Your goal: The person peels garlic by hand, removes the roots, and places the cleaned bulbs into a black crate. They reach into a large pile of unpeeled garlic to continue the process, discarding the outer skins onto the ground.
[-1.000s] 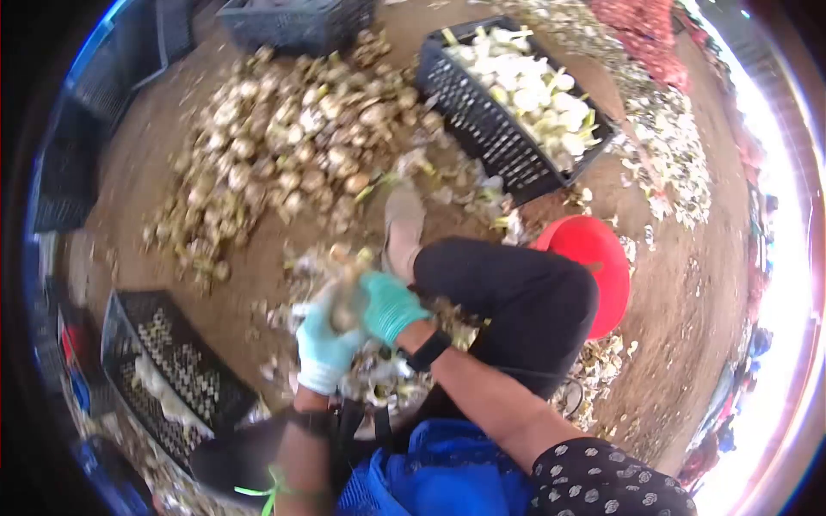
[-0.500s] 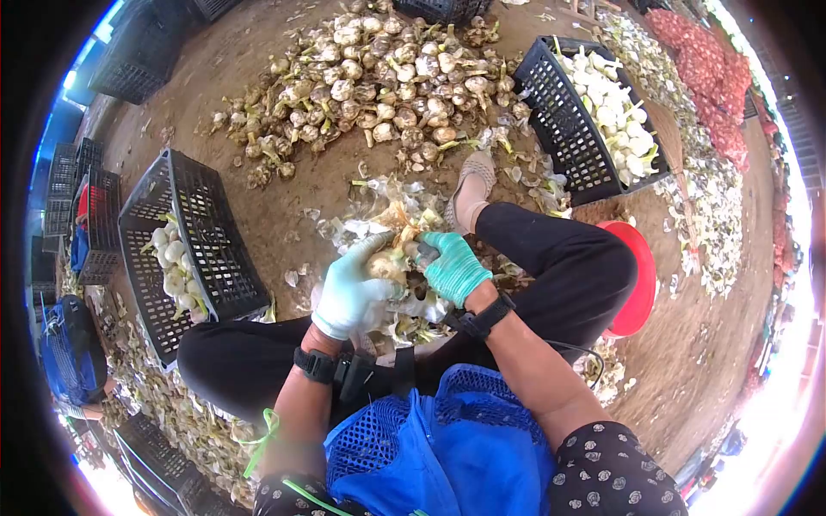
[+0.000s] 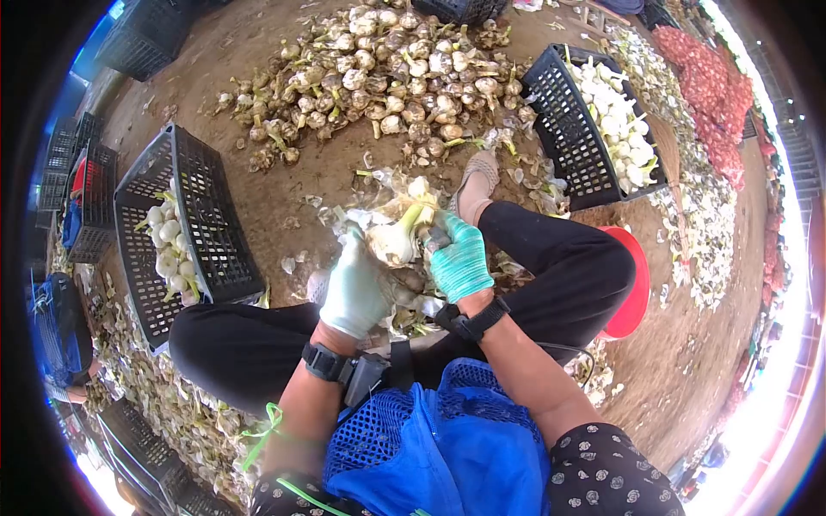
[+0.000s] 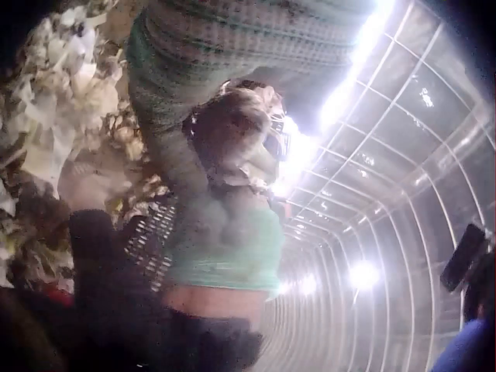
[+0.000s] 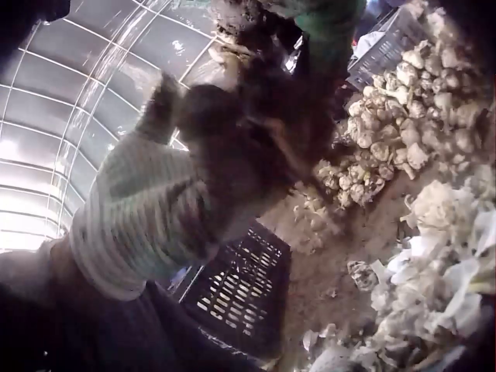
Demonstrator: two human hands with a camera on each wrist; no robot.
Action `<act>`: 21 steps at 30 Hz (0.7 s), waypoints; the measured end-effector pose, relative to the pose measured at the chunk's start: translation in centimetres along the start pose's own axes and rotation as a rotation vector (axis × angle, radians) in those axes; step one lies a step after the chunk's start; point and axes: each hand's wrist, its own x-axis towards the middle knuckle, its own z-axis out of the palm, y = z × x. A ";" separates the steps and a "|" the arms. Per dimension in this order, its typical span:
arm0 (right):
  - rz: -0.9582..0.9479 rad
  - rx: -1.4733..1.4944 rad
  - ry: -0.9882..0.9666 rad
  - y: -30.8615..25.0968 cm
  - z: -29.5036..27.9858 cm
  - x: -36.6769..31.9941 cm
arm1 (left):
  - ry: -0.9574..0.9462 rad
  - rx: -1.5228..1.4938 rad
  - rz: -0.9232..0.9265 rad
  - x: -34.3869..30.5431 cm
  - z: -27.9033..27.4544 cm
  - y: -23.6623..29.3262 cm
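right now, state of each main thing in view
round white garlic bulb, held by green-gloved left grip
green-gloved right grip, fingers curled at bulb
near-left black plastic crate, partly filled
right black plastic crate, filled high
brownish round bulb pile, loosely heaped
round red plastic object, partly hidden

gloved right hand (image 5: 159,198) | garlic heap (image 5: 399,116) | dark slotted crate (image 5: 246,291) | pale husks (image 5: 434,291)

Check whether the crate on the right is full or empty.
Full, or nearly so: in the head view, white garlic reaches about the crate's rim.
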 end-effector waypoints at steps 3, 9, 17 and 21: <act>-0.013 0.007 0.017 1.2 0.2 0.1 | 0.178 0.893 0.356 -0.3 -0.2 -0.4; 0.095 0.204 -0.119 0.9 -0.2 -0.7 | 0.267 0.274 0.243 0.0 0.0 1.0; 0.213 0.529 -0.074 0.4 -0.3 -1.4 | 0.318 0.724 0.448 -0.4 -0.2 1.2; -0.231 -0.193 0.112 5.9 0.0 2.0 | 0.090 0.497 0.336 -0.5 -0.5 0.4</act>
